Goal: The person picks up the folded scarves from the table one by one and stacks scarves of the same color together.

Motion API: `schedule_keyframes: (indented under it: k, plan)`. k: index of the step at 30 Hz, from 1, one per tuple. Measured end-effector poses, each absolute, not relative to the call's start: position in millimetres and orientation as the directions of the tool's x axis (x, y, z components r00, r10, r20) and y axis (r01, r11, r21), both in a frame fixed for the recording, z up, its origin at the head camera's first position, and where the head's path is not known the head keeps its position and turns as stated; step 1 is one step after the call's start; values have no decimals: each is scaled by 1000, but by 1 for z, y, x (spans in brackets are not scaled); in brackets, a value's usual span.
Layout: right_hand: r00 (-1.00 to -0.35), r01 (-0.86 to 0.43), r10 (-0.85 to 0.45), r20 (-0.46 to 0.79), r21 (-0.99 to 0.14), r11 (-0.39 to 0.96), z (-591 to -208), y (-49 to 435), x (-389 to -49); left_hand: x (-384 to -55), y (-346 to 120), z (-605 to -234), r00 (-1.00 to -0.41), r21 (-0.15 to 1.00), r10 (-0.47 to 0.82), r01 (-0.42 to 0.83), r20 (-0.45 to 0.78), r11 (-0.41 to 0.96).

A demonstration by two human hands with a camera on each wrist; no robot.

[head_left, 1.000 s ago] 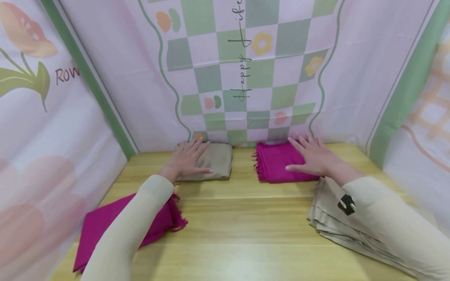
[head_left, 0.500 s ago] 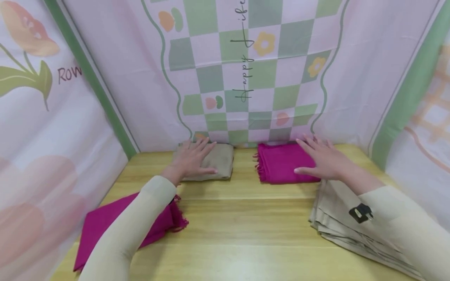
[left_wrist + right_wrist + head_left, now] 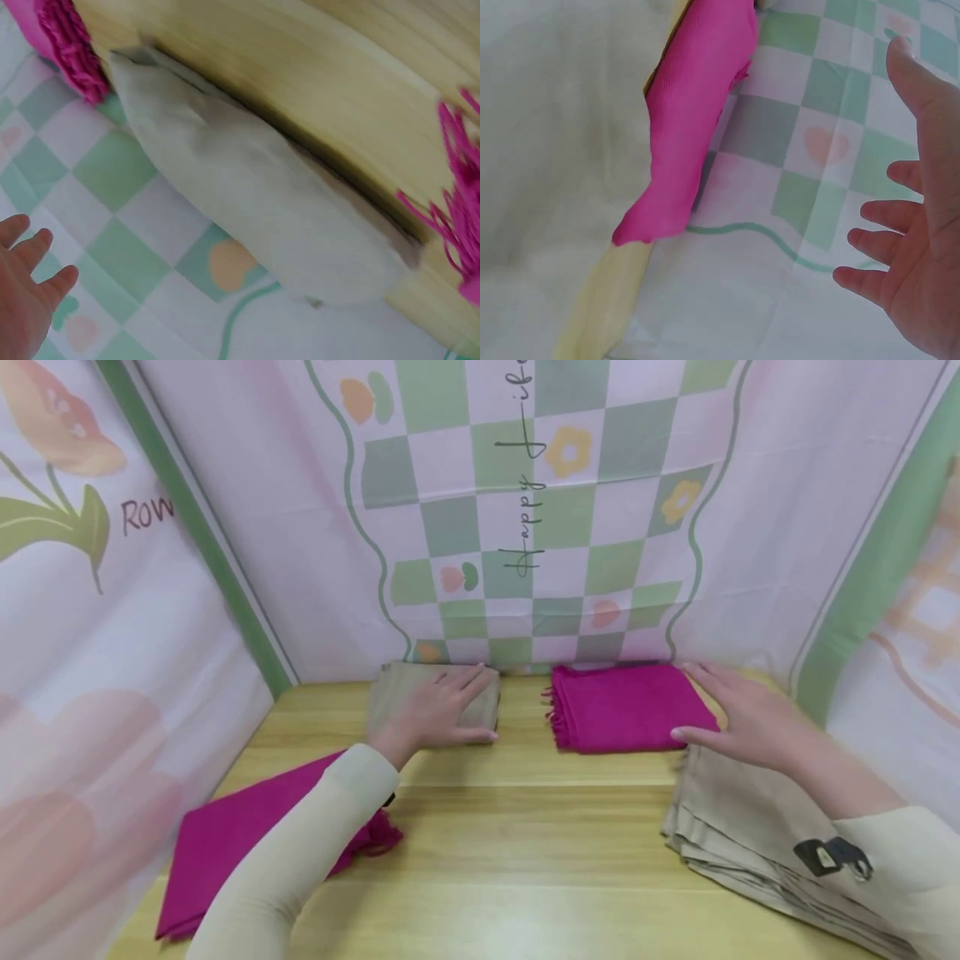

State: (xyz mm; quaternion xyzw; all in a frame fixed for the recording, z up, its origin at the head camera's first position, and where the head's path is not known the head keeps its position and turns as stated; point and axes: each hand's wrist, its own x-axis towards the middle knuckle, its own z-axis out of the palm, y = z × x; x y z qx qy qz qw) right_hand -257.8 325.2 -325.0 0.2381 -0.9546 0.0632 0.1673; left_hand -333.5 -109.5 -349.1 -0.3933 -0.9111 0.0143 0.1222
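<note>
My left hand (image 3: 438, 710), fingers spread, hovers over a neatly folded beige cloth (image 3: 390, 689) at the back left of the table. In the left wrist view, that hand (image 3: 26, 289) appears apart from the beige cloth (image 3: 247, 180). At the back right lies a folded magenta scarf (image 3: 626, 706) with a fringe on its left edge. Just beyond its right end is my right hand (image 3: 757, 722), fingers extended and holding nothing. The right wrist view shows this hand (image 3: 922, 240) away from the magenta scarf (image 3: 690, 112).
Another magenta fringed scarf (image 3: 232, 827) lies folded at the front left, partly under the left sleeve (image 3: 292, 852). A loosely layered beige cloth (image 3: 750, 827) lies at the front right, below the right forearm. A printed curtain (image 3: 555, 518) rises behind the wooden table (image 3: 525, 827).
Both hands have moved to the right. The left has shifted across the folded beige cloth, and the right has come off the magenta scarf to its right side. The cloths have stayed in place.
</note>
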Motion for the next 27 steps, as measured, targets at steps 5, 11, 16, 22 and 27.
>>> schedule_keyframes:
  k: [5, 11, 16, 22, 27]
  plan:
    - [-864, -435, -363, 349, -152, 888, -327, 338, -245, -326, -90, -351, -636, -78, 740, 744, 219, 663]
    - [-913, -325, -255, 317, -192, 926, -332, 357, -226, -319, -59, -358, -585, -46, 764, 785, 273, 617]
    - [-939, -237, -168, 301, -210, 949, -342, 377, -210, -311, -28, -368, -576, 3, 759, 797, 305, 603]
    - [-951, -139, -65, 303, -231, 963, -355, 406, -188, -297, 9, -376, -617, 75, 735, 778, 281, 624]
    - [-941, -95, 19, 338, -318, 943, -375, 428, -170, -287, 38, -380, -668, 169, 721, 744, 183, 646]
